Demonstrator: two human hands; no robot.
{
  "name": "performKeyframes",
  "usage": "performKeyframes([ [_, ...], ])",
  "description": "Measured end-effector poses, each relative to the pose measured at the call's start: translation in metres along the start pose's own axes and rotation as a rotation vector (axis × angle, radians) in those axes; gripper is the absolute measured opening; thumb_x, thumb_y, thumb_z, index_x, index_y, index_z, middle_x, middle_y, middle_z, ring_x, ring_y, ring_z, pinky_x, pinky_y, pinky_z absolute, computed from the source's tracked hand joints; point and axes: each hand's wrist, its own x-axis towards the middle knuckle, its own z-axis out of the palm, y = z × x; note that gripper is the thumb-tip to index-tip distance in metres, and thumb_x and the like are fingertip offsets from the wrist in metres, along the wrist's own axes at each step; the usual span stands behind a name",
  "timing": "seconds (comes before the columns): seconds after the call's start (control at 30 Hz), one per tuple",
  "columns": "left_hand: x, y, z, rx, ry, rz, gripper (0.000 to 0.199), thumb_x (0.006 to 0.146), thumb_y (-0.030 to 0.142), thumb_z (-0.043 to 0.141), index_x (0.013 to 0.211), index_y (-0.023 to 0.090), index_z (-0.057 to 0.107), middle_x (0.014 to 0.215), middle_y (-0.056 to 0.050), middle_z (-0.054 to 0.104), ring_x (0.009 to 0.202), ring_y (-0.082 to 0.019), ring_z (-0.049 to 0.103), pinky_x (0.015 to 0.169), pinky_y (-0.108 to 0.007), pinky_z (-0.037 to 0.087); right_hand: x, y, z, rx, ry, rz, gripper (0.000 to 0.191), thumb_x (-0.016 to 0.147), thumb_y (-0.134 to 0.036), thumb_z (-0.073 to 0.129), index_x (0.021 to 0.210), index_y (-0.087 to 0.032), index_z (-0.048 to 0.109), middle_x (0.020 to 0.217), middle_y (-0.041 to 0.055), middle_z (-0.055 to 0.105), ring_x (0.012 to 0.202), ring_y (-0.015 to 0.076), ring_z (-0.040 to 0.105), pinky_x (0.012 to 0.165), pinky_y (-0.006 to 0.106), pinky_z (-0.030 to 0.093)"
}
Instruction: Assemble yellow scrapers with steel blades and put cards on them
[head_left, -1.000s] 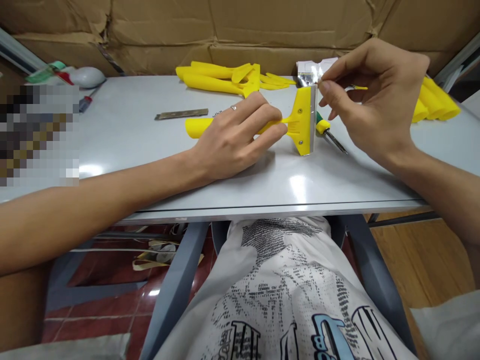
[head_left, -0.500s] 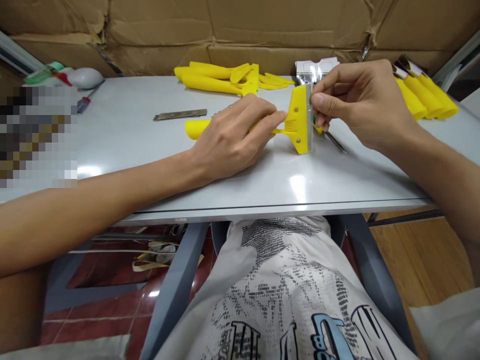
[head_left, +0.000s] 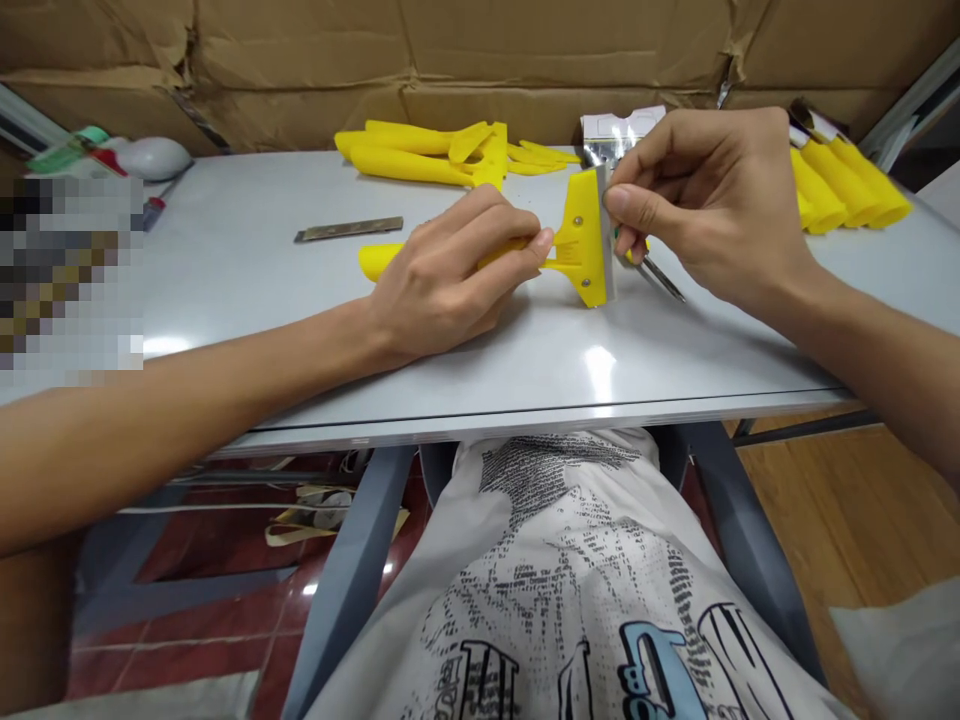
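Note:
My left hand [head_left: 465,270] is closed around the handle of a yellow scraper [head_left: 581,235], whose flat head with two screws points right. A thin metal blade [head_left: 606,240] runs along the head's outer edge. My right hand [head_left: 712,200] pinches the upper part of this blade between thumb and forefinger. Below the right fingers a screwdriver [head_left: 661,275] shows its metal shaft and a bit of green and yellow handle; whether those fingers hold it or it lies on the table, I cannot tell. The back of the blade is hidden.
Other yellow scraper parts [head_left: 420,160] lie at the back of the white table [head_left: 450,390]. A strip of blades or metal [head_left: 349,230] rests left of them. Several yellow handles [head_left: 862,190] sit at the right, and a clear packet [head_left: 619,130] stands behind. Cardboard [head_left: 495,50] lines the back.
The view has shifted slightly, so the table's things appear a little further left. Both hands keep their hold on the scraper and its blade.

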Motion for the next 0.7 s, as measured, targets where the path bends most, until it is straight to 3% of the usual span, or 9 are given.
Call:
performKeyframes([
  [0.07, 0.000, 0.000, 0.000, -0.017, -0.008, -0.016, 0.024, 0.112, 0.010, 0.067, 0.133, 0.020, 0.070, 0.112, -0.011, 0.081, 0.090, -0.023, 0.074, 0.074, -0.038, 0.066, 0.002, 0.001, -0.001, 0.005, -0.013, 0.011, 0.023, 0.086, -0.007, 0.098, 0.081, -0.018, 0.079, 0.066, -0.0060, 0.074, 0.056, 0.0099, 0.072, 0.051, 0.023, 0.055],
  [0.23, 0.001, 0.001, -0.002, -0.027, -0.087, -0.108, 0.023, 0.116, 0.017, 0.069, 0.137, 0.025, 0.068, 0.111, -0.008, 0.080, 0.091, -0.021, 0.073, 0.078, -0.039, 0.066, 0.011, 0.006, -0.007, -0.054, -0.017, -0.027, 0.031, 0.085, -0.030, 0.108, 0.078, -0.023, 0.079, 0.064, -0.0037, 0.072, 0.054, 0.0117, 0.070, 0.051, 0.025, 0.055],
  [0.33, -0.001, 0.002, -0.003, -0.039, -0.100, -0.104, 0.027, 0.118, 0.019, 0.065, 0.144, 0.024, 0.067, 0.115, -0.009, 0.079, 0.097, -0.021, 0.073, 0.081, -0.039, 0.064, 0.012, 0.006, -0.009, -0.098, 0.082, -0.082, 0.028, 0.086, -0.017, 0.105, 0.077, -0.023, 0.080, 0.068, -0.0041, 0.073, 0.058, 0.0104, 0.069, 0.056, 0.025, 0.053],
  [0.43, -0.005, 0.003, -0.003, -0.085, -0.120, -0.167, 0.030, 0.120, 0.024, 0.060, 0.149, 0.030, 0.068, 0.122, -0.009, 0.078, 0.103, -0.026, 0.076, 0.083, -0.045, 0.065, 0.012, 0.007, -0.010, -0.047, 0.111, -0.099, 0.021, 0.084, -0.010, 0.104, 0.082, -0.019, 0.086, 0.073, -0.0041, 0.077, 0.063, 0.0111, 0.074, 0.061, 0.026, 0.058],
  [0.5, -0.006, 0.003, -0.004, -0.097, -0.140, -0.179, 0.030, 0.121, 0.026, 0.059, 0.149, 0.031, 0.068, 0.124, -0.009, 0.078, 0.106, -0.027, 0.076, 0.086, -0.046, 0.065, 0.012, 0.007, -0.012, -0.030, 0.069, -0.057, 0.021, 0.085, -0.023, 0.108, 0.084, -0.019, 0.088, 0.076, -0.0026, 0.079, 0.065, 0.0111, 0.075, 0.063, 0.026, 0.061],
  [0.63, -0.006, 0.001, -0.006, -0.002, -0.152, -0.101, 0.029, 0.122, 0.022, 0.059, 0.150, 0.022, 0.063, 0.122, -0.010, 0.077, 0.107, -0.021, 0.072, 0.087, -0.039, 0.063, 0.014, 0.009, -0.017, -0.085, -0.105, 0.060, 0.059, 0.074, -0.071, 0.107, 0.078, -0.017, 0.085, 0.068, 0.0014, 0.075, 0.060, 0.0107, 0.069, 0.060, 0.026, 0.056],
  [0.7, -0.006, -0.001, -0.007, 0.018, -0.168, -0.069, 0.029, 0.123, 0.022, 0.056, 0.151, 0.020, 0.061, 0.123, -0.010, 0.075, 0.108, -0.022, 0.073, 0.086, -0.038, 0.064, 0.015, 0.010, -0.018, -0.103, -0.164, 0.073, 0.059, 0.072, -0.072, 0.108, 0.078, -0.019, 0.084, 0.066, 0.0008, 0.072, 0.059, 0.0104, 0.068, 0.059, 0.025, 0.056],
])
